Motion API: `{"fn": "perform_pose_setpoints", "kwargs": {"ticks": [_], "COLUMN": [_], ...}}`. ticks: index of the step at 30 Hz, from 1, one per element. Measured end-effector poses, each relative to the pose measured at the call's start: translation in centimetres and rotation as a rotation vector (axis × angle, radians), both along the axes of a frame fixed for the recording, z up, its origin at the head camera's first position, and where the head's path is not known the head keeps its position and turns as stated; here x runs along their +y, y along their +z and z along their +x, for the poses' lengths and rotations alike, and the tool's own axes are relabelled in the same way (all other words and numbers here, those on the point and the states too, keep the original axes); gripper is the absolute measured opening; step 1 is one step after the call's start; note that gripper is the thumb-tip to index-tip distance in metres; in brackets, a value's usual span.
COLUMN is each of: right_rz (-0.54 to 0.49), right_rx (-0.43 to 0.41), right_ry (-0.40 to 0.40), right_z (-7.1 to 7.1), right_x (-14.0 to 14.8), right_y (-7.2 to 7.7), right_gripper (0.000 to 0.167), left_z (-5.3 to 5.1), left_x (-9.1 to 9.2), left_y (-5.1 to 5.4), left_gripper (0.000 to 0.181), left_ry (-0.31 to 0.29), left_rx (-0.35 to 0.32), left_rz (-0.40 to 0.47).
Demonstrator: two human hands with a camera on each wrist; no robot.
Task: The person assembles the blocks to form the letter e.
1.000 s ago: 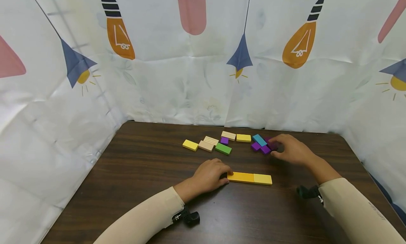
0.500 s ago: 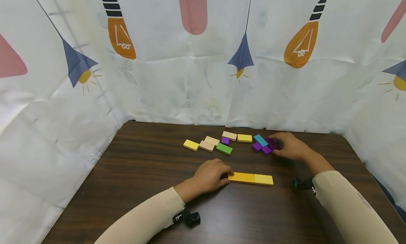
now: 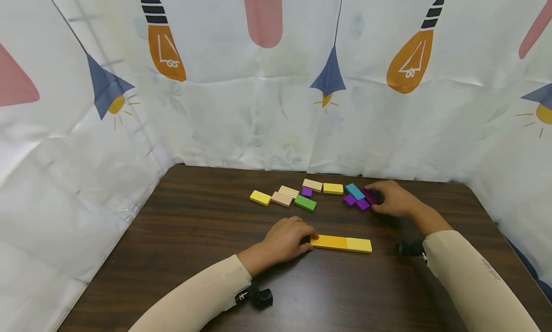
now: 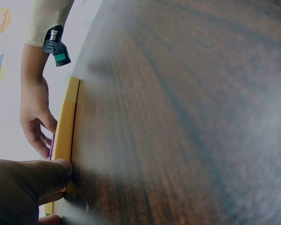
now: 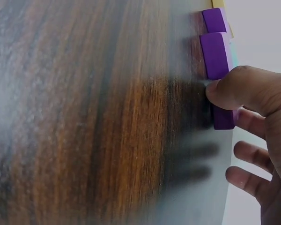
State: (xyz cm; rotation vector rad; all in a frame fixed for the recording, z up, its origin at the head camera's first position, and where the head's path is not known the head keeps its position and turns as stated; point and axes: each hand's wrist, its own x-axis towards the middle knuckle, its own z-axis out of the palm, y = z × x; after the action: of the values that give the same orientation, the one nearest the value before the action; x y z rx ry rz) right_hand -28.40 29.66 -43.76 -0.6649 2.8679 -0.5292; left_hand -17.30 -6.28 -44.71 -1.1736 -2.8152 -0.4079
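My left hand (image 3: 284, 240) pinches the left end of an orange block (image 3: 332, 242), which lies end to end with a pale yellow block (image 3: 359, 246). In the left wrist view the thumb (image 4: 56, 174) presses against the side of this row. Toward the back right, my right hand (image 3: 396, 199) grips a dark purple block (image 3: 369, 196) between thumb and fingers. The right wrist view has that purple block (image 5: 223, 119) partly covered by the thumb. Beside it lie two smaller purple blocks (image 3: 363, 205) and a blue block (image 3: 355, 191), close together.
Farther left, along the back of the dark wooden table (image 3: 207, 212), lie a green block (image 3: 305, 203), a small purple block (image 3: 306, 192), yellow blocks (image 3: 260, 198) and several plain wood blocks (image 3: 281, 199). A white printed curtain (image 3: 258, 121) hangs behind the table.
My right hand has moved slightly left, its thumb and fingers coming onto the dark purple block. The left hand keeps its place on the orange block.
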Motion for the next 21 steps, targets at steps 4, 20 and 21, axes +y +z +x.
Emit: {"fn": "perform_pose_setpoints", "kwargs": {"ticks": [4,20,21], "right_rz": [0.002,-0.016,-0.016], "right_rx": [0.014,0.054,0.056], "right_ry": [-0.008,0.043,0.048], "right_z": [0.3,3.8,4.0], "right_x": [0.5,0.8,0.8], "right_y": [0.1,1.0,1.0], "right_gripper": [0.062,0.061,0.061], "left_z": [0.0,0.0,0.0], "left_x": [0.1,0.0,0.0], "left_y": [0.0,0.0,0.0], "left_gripper": [0.022,0.022,0.022], "left_ry": [-0.001,0.001,0.001], "left_rx": [-0.001,0.003,0.002], "left_rz": [-0.003,-0.007,-0.007]}}
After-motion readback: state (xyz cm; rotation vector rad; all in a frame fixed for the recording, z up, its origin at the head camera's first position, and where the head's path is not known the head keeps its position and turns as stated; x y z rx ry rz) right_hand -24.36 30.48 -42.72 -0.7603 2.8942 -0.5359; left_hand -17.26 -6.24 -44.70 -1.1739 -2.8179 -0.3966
